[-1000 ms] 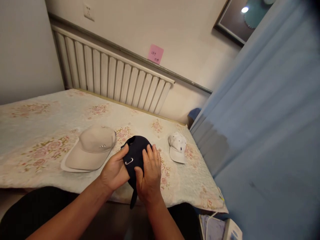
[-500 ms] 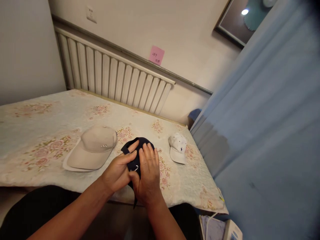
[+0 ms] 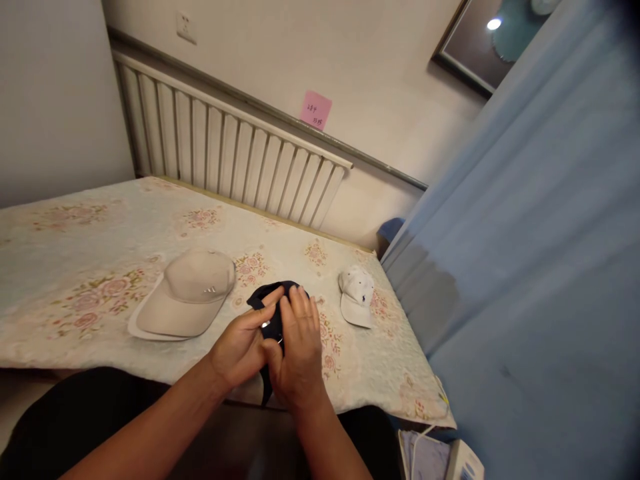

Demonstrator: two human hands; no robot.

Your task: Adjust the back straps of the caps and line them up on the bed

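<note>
Spreading from the left edge of the frame, a flower-patterned cover takes up the middle ground. Behind it, at upper left, I note a pale ribbed radiator with a socket above. Left of centre, a beige cap rests on the cover, brim towards the lower left, slanted bars on its front; a white edge shows beneath the brim, and I cannot tell what it belongs to.

At centre, right of the beige cap, the person's left hand grips a dark cap, thumb on the near side and a finger visible at the opening. The dark cap is between both hands, a dark strip hanging below; much of its body is hidden from me. The right hand clasps it from the right side, fingers straight, thumb bent across the near face.

A handwritten pink note is at upper centre. Right of centre, I record a white cap bearing a small dark emblem, apart from the hands. A framed picture occupies the upper right; a blue curtain fills the right side.
</note>
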